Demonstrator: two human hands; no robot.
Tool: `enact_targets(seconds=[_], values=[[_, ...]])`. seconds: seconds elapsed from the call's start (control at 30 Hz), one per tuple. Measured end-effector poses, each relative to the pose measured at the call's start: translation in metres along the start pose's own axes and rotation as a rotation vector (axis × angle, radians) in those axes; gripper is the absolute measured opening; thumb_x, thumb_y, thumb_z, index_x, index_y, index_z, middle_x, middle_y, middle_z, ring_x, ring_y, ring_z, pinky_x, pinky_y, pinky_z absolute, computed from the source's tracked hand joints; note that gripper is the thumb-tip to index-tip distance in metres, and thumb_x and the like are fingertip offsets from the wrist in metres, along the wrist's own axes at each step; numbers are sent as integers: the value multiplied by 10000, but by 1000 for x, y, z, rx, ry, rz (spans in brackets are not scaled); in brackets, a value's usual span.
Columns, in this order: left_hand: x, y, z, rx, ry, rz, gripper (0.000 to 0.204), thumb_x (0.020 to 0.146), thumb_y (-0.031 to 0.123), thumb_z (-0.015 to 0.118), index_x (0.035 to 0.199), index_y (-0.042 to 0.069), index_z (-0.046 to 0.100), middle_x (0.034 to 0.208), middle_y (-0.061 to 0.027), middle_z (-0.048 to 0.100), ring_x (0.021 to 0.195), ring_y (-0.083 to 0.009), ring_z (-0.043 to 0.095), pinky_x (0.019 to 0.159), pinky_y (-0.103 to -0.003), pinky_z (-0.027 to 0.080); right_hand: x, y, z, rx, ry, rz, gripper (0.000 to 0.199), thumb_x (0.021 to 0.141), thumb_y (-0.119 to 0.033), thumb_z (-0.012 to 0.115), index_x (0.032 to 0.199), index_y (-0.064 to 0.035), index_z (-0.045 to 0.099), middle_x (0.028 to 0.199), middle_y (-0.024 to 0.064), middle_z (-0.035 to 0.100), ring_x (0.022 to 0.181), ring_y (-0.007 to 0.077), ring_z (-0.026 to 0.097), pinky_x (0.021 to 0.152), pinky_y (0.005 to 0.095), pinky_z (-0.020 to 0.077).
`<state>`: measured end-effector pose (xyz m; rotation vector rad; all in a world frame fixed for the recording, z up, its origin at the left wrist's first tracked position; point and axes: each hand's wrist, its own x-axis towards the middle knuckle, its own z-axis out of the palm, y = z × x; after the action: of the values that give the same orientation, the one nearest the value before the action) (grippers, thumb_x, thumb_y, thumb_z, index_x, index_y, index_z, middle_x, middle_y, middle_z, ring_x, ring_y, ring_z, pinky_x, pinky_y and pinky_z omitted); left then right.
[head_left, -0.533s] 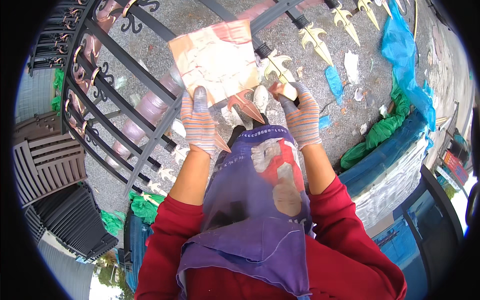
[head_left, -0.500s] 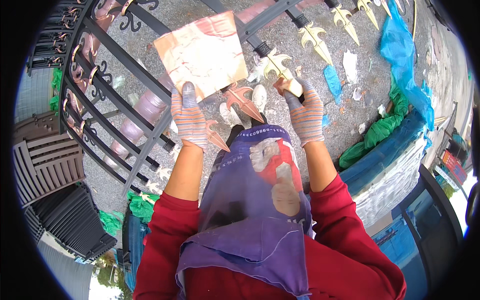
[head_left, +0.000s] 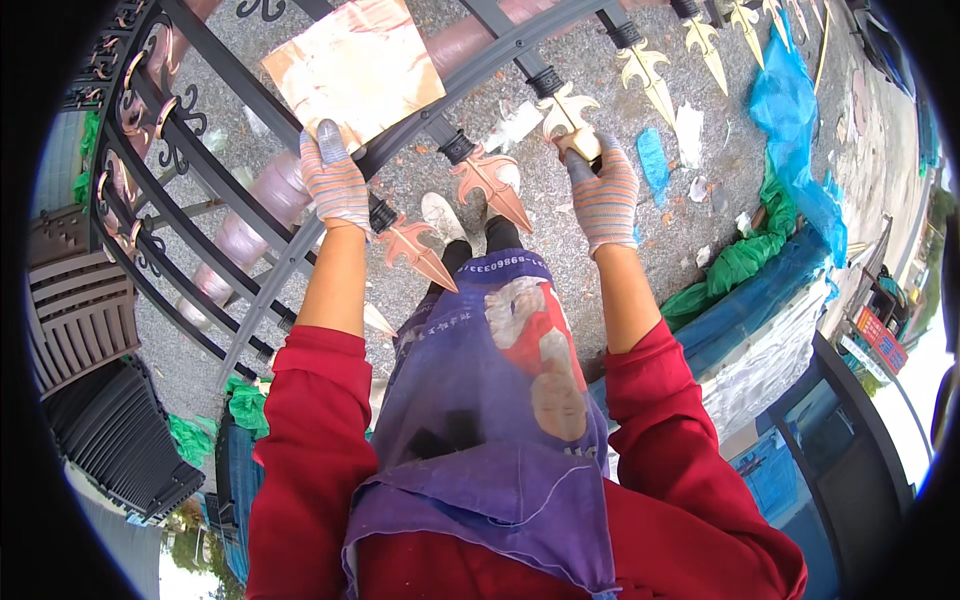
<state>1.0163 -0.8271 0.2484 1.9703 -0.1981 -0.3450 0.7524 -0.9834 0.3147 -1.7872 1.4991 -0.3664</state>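
My left hand (head_left: 336, 182), in a grey and orange striped glove, pinches the lower corner of a square copper-coloured sheet (head_left: 355, 75), thumb on top. The sheet is held over the black metal fence (head_left: 265, 120). My right hand (head_left: 604, 197), gloved alike, is closed on a small pale block-shaped pad (head_left: 580, 145) at the tip of a gold spearhead (head_left: 567, 110); the fingers partly hide both pad and tip. Between my hands, two copper-coloured spearheads (head_left: 492, 187) point toward me.
More gold spearheads (head_left: 648, 77) line the fence to the right. Blue plastic sheeting (head_left: 785, 110) and green wrapping (head_left: 745, 245) lie on the right, above a covered bundle (head_left: 760, 310). Dark slatted panels (head_left: 85, 320) stand at left. Scraps litter the ground near my shoes (head_left: 445, 215).
Both hands and the sheet have shifted up and left in view, along with the surroundings. My right hand now covers more of the pad at the gold spearhead's tip.
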Motion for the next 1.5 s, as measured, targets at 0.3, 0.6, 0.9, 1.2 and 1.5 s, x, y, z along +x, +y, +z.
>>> enact_targets(seconds=[0.3,0.6,0.9,1.2,1.5], values=[[-2,16,11,490,27,205,443,996,371,545,1125,-48,608,974,-230,677,873,-382,632,804,-418,491,-5,3,14,-125,-33,-111,252,807,-180,751,995,-47,649,889,182,638,799,368,617,718,433,493],[-8,31,19,601,-1,198,600,1003,461,472,1198,-97,579,1011,-303,660,942,-463,628,829,-479,503,31,3,0,-361,21,-389,238,758,-97,736,984,-102,659,922,142,631,896,372,585,808,463,467],[-8,26,24,690,57,270,565,1003,486,449,1116,-42,615,963,-283,659,903,-473,619,776,-498,499,40,-7,11,-358,-2,-439,312,723,-87,737,1024,-96,657,957,144,639,923,377,587,828,455,467],[-8,47,21,715,-107,21,624,987,500,472,1277,-45,566,1176,-272,638,1092,-423,607,948,-433,478,43,-19,15,-399,-27,-500,278,779,-108,724,1044,-65,654,922,173,637,862,398,591,758,457,482],[-9,34,25,682,30,265,536,995,488,468,1132,-8,619,928,-280,659,869,-477,617,742,-505,495,45,-18,6,-354,-54,-524,273,739,-84,731,1003,-96,661,934,149,637,902,377,588,783,455,477]])
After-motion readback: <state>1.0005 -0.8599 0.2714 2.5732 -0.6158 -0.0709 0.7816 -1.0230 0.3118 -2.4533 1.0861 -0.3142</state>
